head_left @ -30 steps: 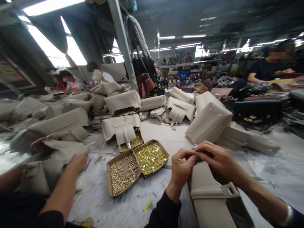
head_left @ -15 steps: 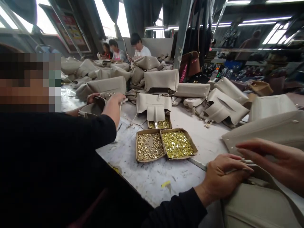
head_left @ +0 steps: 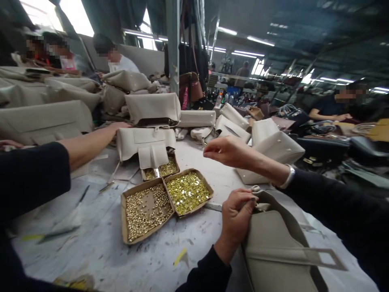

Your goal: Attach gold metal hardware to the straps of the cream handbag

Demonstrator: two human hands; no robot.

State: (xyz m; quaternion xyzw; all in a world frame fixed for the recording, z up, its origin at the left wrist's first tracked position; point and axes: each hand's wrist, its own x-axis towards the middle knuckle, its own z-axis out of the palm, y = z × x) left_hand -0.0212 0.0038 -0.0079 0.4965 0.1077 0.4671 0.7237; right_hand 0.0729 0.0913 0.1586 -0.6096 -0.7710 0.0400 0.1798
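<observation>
My left hand [head_left: 237,211] is closed on the top edge of a beige handbag [head_left: 273,247] that lies at the near right of the table, beside a small metal fitting at the bag's rim. My right hand [head_left: 226,152] is raised above the table behind the cardboard trays, its fingertips drawn together in a pinch; what they hold, if anything, is too small to see. A silver bracelet sits on that wrist. Below and to its left stand a tray of shiny gold pieces [head_left: 187,192] and a tray of gold rivets [head_left: 146,211].
A third small tray [head_left: 161,168] sits under the flap of a beige bag [head_left: 146,144]. A co-worker's arm [head_left: 91,142] reaches in from the left to the bags. Many beige bags [head_left: 152,107] are heaped behind. A steel post [head_left: 173,44] stands at the table's back. Other people sit further off.
The view has swung back to the right. My right hand has left the bag and risen to the left, above the trays. My left hand still grips the bag's edge.
</observation>
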